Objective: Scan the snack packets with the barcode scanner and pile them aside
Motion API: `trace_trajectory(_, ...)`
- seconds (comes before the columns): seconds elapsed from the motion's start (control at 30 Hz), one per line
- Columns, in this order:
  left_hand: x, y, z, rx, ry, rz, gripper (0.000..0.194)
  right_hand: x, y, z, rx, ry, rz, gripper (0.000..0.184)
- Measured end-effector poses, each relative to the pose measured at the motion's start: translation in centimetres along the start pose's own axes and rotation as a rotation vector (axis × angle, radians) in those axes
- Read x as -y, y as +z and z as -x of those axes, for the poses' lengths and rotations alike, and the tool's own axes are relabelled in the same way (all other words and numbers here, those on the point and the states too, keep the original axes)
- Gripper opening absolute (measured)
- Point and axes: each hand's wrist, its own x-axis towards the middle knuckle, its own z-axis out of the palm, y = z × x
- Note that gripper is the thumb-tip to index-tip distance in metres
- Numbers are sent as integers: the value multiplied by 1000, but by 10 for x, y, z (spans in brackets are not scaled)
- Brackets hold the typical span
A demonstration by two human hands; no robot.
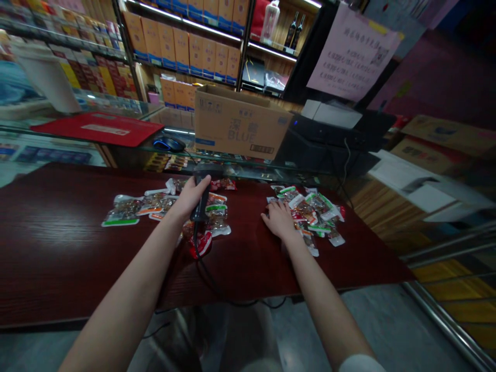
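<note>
Left hand (189, 200) grips scanner (200, 204) over left packets (126, 211); cable (207, 276) crosses desk's (58, 222) near edge. Right hand (279, 219) on left side of right packets (320, 209); can't tell if pinching any. Bare wood between piles, wider stretch far left. Box (240, 124) past back edge.

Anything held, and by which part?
Left hand: black corded scanner, by the handle. Right hand: at the packets; can't tell if it grips one.

The bare right forearm (323, 297) meets a pale sleeve (360, 363).
</note>
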Motion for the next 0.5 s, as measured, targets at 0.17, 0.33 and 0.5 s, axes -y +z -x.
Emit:
trace_trajectory(0.17,-1,0,1,-8,8,-18,27,44,5,-65,-71,-11,-369,42)
trace_trajectory(0.33,-2,0,-1,-34,-15,-17,25,87,35,-119,97,-149,-426,54)
trace_trajectory(0.5,-7,-1,2,-26,3,18,24,88,36,-108,125,-159,-193,38)
